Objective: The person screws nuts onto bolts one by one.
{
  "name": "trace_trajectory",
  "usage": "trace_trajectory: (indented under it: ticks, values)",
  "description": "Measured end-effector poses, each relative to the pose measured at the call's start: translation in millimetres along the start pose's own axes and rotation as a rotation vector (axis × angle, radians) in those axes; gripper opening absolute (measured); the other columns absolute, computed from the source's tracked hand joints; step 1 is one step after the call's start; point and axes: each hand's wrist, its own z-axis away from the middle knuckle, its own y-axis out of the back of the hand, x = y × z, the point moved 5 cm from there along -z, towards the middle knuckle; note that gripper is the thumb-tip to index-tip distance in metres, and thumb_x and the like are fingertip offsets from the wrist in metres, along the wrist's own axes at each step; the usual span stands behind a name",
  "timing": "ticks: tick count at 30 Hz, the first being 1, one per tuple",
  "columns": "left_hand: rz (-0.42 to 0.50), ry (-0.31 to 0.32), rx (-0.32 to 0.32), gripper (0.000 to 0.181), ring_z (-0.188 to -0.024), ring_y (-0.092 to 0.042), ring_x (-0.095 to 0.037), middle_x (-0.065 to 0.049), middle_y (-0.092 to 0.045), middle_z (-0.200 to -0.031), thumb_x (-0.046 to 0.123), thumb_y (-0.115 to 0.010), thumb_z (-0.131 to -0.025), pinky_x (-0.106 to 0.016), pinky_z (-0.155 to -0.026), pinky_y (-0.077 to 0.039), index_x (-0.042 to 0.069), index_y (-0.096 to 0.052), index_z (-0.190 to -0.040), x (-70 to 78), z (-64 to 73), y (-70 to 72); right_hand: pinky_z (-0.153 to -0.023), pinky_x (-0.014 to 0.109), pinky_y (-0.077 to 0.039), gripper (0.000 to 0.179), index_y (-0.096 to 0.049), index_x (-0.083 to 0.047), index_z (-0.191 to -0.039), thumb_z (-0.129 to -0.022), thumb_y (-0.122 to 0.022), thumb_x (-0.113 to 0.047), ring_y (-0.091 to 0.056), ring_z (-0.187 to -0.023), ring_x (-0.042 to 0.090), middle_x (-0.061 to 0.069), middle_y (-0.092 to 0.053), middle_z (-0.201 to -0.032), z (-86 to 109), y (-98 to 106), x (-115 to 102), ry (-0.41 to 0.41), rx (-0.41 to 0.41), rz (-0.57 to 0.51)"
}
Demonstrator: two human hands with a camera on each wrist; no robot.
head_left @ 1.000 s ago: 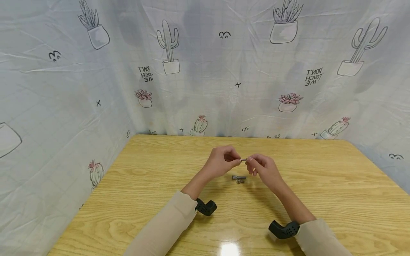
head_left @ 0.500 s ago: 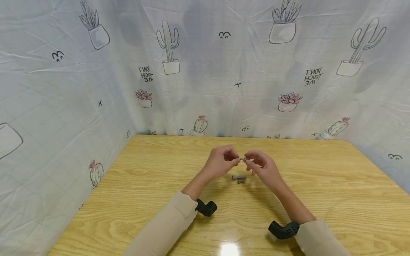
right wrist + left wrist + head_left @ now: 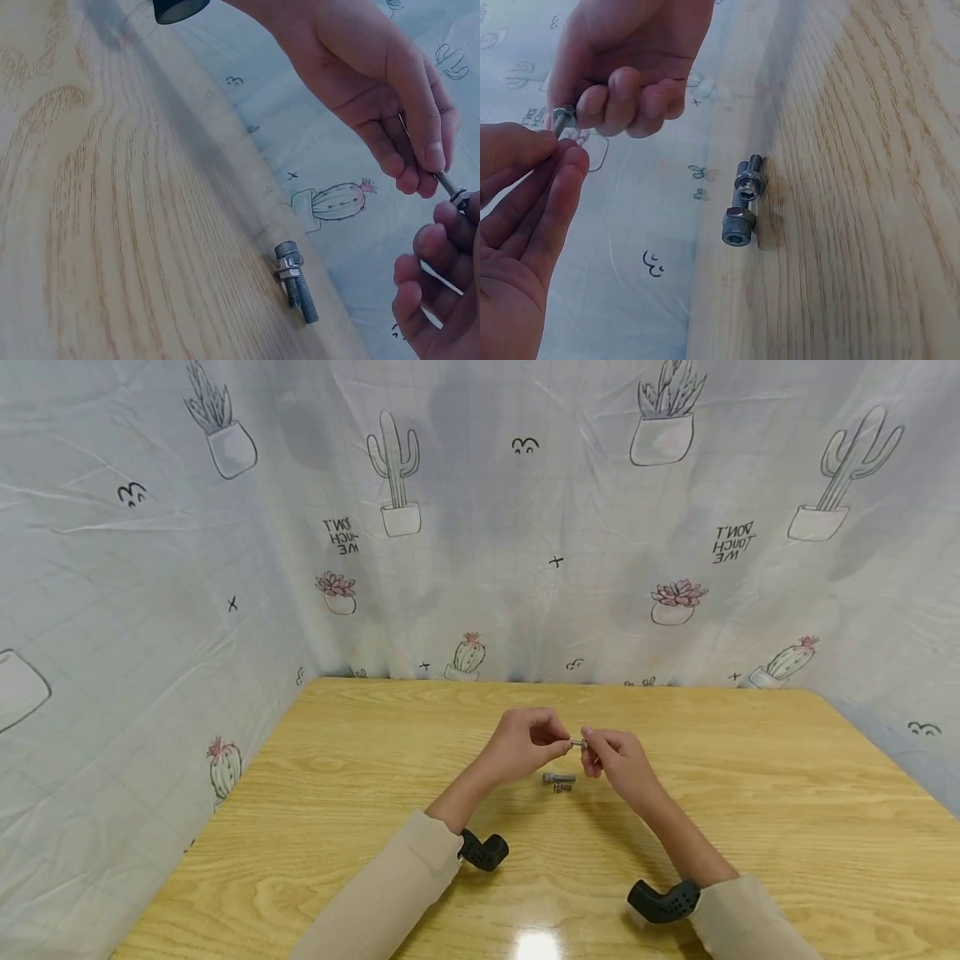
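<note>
My left hand (image 3: 528,743) pinches a thin threaded bolt (image 3: 448,181) by one end between thumb and fingers, above the table. At the other end of that bolt is a small nut (image 3: 459,196), and my right hand (image 3: 618,760) grips it with thumb and index finger. The right hand's other fingers curl in beneath, as the left wrist view shows. Below the hands, a large grey socket-head bolt (image 3: 736,232) with a nut on it lies on the table. Close beside it lies a smaller bolt (image 3: 748,184), also carrying a nut.
The wooden table (image 3: 375,735) spreads around the hands, its far edge meeting a white curtain (image 3: 480,527) printed with cacti. Black wrist devices sit at both cuffs, the left one (image 3: 483,850) and the right one (image 3: 663,902). Light glares near the front.
Both hands have shifted slightly down in the head view with the bolt. The right fingers, spread around the nut half a second ago, are now drawn closer together. The bolts on the table stay put.
</note>
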Motion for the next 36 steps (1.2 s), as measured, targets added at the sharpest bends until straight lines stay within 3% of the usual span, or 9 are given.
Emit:
trace_trajectory:
  ticks: [3,6,11,17,23,29,33,36]
  values:
    - [-0.017,0.008,0.002,0.004,-0.077,-0.066,-0.005,-0.004,-0.069,-0.089,0.012,-0.068,-0.091,-0.018,-0.073,-0.055,0.01,-0.067,-0.087,0.5,0.5,-0.8,-0.055,0.03,-0.049,0.054,-0.059,0.009,-0.077,-0.106,-0.037,-0.031,-0.053,-0.056,0.016,0.006,-0.057,-0.065,0.5,1,2,-0.034,0.019,0.004]
    - [-0.024,0.033,0.033,0.004,-0.077,-0.065,-0.004,-0.004,-0.068,-0.089,0.012,-0.068,-0.091,-0.018,-0.072,-0.055,0.01,-0.067,-0.086,-1.3,0.6,0.6,-0.056,0.03,-0.052,0.047,-0.061,0.008,-0.094,-0.106,-0.036,-0.03,-0.059,-0.062,0.016,0.008,-0.062,-0.077,0.5,2,2,-0.023,0.039,-0.021]
    - [-0.012,0.092,0.07,0.006,-0.076,-0.066,-0.007,-0.002,-0.068,-0.087,0.012,-0.068,-0.091,-0.02,-0.07,-0.055,0.011,-0.066,-0.086,-6.7,0.3,3.7,-0.058,0.034,-0.055,0.024,-0.06,0.003,-0.116,-0.099,-0.055,-0.014,-0.063,-0.072,0.013,0.012,-0.064,-0.099,0.3,3,-1,0.065,0.031,-0.017]
    - [0.033,0.086,0.079,0.005,-0.081,-0.071,-0.021,-0.005,-0.069,-0.087,0.01,-0.068,-0.091,-0.022,-0.069,-0.056,0.012,-0.067,-0.085,-9.3,-2.3,4.1,-0.059,0.033,-0.055,0.021,-0.062,0.001,-0.112,-0.095,-0.062,-0.01,-0.062,-0.075,0.011,0.017,-0.065,-0.099,-0.4,3,-2,0.105,0.021,0.019]
    - [0.009,0.042,0.051,0.004,-0.077,-0.067,-0.009,-0.004,-0.068,-0.088,0.011,-0.069,-0.09,-0.02,-0.071,-0.055,0.01,-0.068,-0.087,-6.8,-3.1,2.8,-0.057,0.032,-0.054,0.021,-0.063,0.007,-0.101,-0.099,-0.055,-0.013,-0.06,-0.066,0.018,0.002,-0.066,-0.08,-0.6,4,-3,0.098,0.001,-0.011]
    - [-0.002,-0.02,-0.021,0.004,-0.076,-0.065,-0.006,-0.006,-0.068,-0.089,0.01,-0.067,-0.091,-0.019,-0.072,-0.055,0.008,-0.066,-0.087,0.7,-1.6,-2.2,-0.056,0.029,-0.051,0.046,-0.06,0.008,-0.076,-0.105,-0.043,-0.024,-0.055,-0.059,0.018,0.01,-0.058,-0.066,-1.8,2,2,0.027,-0.016,-0.008]
    - [-0.026,-0.001,-0.001,0.005,-0.076,-0.064,-0.005,-0.004,-0.067,-0.089,0.01,-0.067,-0.091,-0.018,-0.072,-0.055,0.01,-0.066,-0.087,-0.5,-1.5,-2.4,-0.056,0.029,-0.052,0.05,-0.061,0.009,-0.09,-0.106,-0.037,-0.031,-0.058,-0.061,0.016,0.007,-0.061,-0.073,-2.2,3,5,-0.009,-0.001,-0.001]
    - [-0.031,0.028,0.031,0.005,-0.077,-0.065,-0.005,-0.003,-0.067,-0.089,0.01,-0.067,-0.091,-0.018,-0.071,-0.055,0.01,-0.066,-0.087,-3.2,-1.4,-0.8,-0.057,0.032,-0.054,0.036,-0.06,0.007,-0.108,-0.105,-0.043,-0.025,-0.062,-0.067,0.018,0.004,-0.064,-0.086,-2.0,4,4,0.025,0.01,-0.02]
